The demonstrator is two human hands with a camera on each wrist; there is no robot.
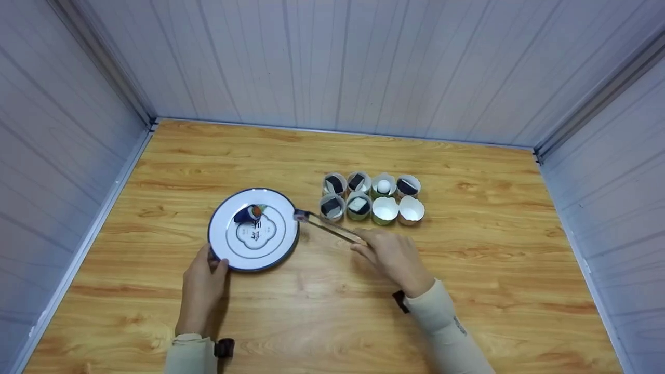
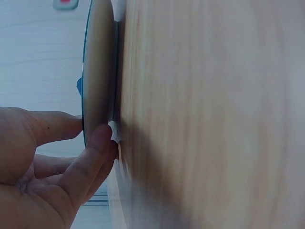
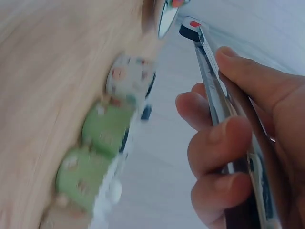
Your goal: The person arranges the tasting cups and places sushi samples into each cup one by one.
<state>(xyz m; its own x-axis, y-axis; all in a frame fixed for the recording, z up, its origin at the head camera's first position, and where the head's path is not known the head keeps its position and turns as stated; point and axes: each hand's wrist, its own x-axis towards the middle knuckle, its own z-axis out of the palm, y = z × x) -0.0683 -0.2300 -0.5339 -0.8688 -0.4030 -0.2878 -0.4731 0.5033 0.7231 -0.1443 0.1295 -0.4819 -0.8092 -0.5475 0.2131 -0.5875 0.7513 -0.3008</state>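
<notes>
My left hand (image 1: 201, 283) pinches the near-left rim of a white plate (image 1: 223, 236) with a blue edge, fingers beneath it in the left wrist view. A cone-shaped sushi hand roll (image 1: 246, 214), dark blue with an orange and green filling, lies on the plate. In my right hand (image 1: 393, 255) I hold metal tongs (image 1: 335, 232). Their tips grip a sushi roll piece (image 3: 191, 31), black round the side and white on top with a red centre. In the head view that piece is at the plate's right edge; whether it touches the plate I cannot tell.
Two rows of paper cups (image 1: 385, 217) stand to the right of the plate. Several contain black-and-white pieces (image 1: 332, 206), and one contains a white ball (image 1: 383, 186). Pale panel walls (image 1: 332, 62) bound the wooden table (image 1: 311, 322) at the back and both sides.
</notes>
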